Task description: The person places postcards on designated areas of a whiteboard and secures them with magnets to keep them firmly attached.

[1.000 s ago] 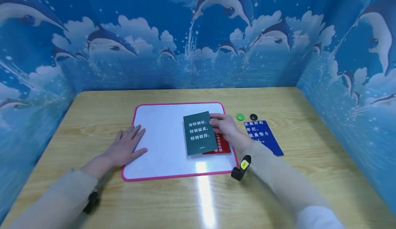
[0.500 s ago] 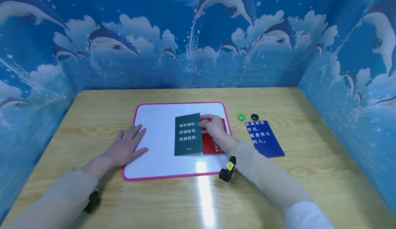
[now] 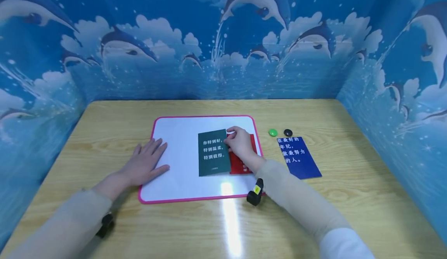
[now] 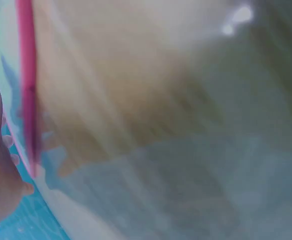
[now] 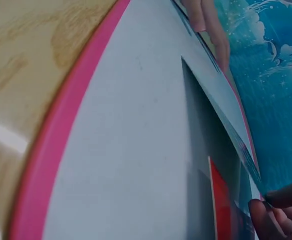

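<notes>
My left hand (image 3: pixel 144 165) lies flat with fingers spread over the left edge of a whiteboard (image 3: pixel 178 134) with a pink rim. Between thumb and fingertips, my right hand (image 3: pixel 241 144) pinches the upper right edge of a dark green card (image 3: pixel 211 164) with white Chinese writing. Seen from the right wrist, this green card (image 5: pixel 226 122) slants up from the board towards the pinching fingertips (image 5: pixel 273 212). A red card (image 3: pixel 240 166) is on the board's right part, partly hidden under the right hand and the green card's edge.
Right of the board, a blue card (image 3: pixel 301 162) with white writing lies on the wooden table (image 3: pixel 349 154). Behind it sit a green round magnet-like disc (image 3: pixel 272 132) and a black one (image 3: pixel 288 132). A dolphin-print curtain (image 3: pixel 167 76) rises behind the table and along its sides.
My right hand has drawn the green card left, uncovering more of the red card. Over the last half second both barely shift. My left hand stays almost in place.
</notes>
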Available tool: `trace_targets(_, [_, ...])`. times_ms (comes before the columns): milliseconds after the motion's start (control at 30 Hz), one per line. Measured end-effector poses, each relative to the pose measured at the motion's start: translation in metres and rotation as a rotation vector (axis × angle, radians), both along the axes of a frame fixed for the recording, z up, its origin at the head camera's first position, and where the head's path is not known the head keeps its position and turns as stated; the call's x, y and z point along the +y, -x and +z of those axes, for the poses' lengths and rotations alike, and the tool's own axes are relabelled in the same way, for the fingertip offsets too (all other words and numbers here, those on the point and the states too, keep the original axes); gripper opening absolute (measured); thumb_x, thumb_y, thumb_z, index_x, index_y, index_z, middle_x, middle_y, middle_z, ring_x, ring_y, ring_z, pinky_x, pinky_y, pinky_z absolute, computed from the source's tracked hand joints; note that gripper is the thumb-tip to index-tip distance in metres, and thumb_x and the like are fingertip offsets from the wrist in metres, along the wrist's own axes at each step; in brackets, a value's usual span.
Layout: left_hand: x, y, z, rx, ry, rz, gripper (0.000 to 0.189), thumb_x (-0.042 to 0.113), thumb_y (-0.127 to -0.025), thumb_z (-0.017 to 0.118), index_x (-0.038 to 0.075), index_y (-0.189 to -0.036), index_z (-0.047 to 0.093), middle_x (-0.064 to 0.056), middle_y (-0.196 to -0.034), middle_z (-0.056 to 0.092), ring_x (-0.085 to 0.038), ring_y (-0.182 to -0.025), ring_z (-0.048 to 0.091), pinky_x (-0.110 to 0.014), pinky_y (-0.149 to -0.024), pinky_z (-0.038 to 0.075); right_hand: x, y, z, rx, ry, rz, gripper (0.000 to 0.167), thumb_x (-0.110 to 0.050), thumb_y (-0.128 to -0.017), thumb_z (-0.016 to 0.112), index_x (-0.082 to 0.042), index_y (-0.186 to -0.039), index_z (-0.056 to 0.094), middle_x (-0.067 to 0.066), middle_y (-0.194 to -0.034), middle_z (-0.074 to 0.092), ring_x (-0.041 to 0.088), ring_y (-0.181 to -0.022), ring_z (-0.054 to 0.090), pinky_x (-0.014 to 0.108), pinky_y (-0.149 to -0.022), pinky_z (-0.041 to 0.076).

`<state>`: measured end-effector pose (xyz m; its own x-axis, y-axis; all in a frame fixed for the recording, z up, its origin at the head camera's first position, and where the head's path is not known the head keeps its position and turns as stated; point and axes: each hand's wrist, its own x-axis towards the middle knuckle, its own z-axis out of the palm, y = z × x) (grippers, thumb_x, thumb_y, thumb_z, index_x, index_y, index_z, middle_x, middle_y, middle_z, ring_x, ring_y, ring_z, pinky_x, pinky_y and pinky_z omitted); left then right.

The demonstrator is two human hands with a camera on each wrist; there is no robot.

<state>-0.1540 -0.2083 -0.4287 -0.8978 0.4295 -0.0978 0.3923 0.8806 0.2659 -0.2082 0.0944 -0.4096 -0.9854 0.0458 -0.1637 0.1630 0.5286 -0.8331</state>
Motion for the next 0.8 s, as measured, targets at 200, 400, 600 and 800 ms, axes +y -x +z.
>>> trace_targets(200, [0.014,0.003,0.008,0.008,0.002,-0.025,0.079,0.055,-0.09,0.05,0.008,-0.148,0.025,-0.018,-0.155,0.02,-0.042,-0.143,0.01,-0.066,-0.111,0.005,0.003,-0.001,0.003,0.071,-0.177,0.075,0.023,-0.017,-0.088,0.064,-0.007,-0.108,0.063,0.008,-0.086,0.064,0.015,-0.069,0.058,0.023,-0.062,0.051])
trace_targets(400, [0.029,0.004,0.014,0.022,0.0,-0.037,0.078,0.052,-0.089,0.054,0.008,-0.147,0.027,-0.018,-0.154,0.022,-0.042,-0.143,0.012,-0.067,-0.11,0.008,0.008,-0.001,0.011,0.097,-0.269,0.114,0.02,-0.024,-0.089,0.062,-0.01,-0.102,0.066,0.005,-0.09,0.067,0.016,-0.078,0.059,0.03,-0.072,0.051])
trace_targets(600, [0.055,0.007,0.02,0.011,0.003,-0.089,0.079,0.054,-0.088,0.053,0.01,-0.148,0.026,-0.015,-0.155,0.023,-0.04,-0.143,0.013,-0.064,-0.112,0.008,0.016,0.0,0.022,0.092,-0.259,0.118,0.021,-0.026,-0.089,0.061,-0.01,-0.102,0.066,0.006,-0.093,0.067,0.017,-0.08,0.058,0.03,-0.071,0.051])
trace_targets(800, [0.08,0.011,0.02,0.003,0.01,-0.157,0.077,0.055,-0.089,0.05,0.011,-0.148,0.026,-0.014,-0.155,0.021,-0.038,-0.144,0.013,-0.062,-0.113,0.008,0.027,0.0,0.029,0.087,-0.26,0.104,0.026,-0.029,-0.091,0.059,-0.012,-0.11,0.064,0.006,-0.104,0.065,0.019,-0.089,0.059,0.033,-0.078,0.053])
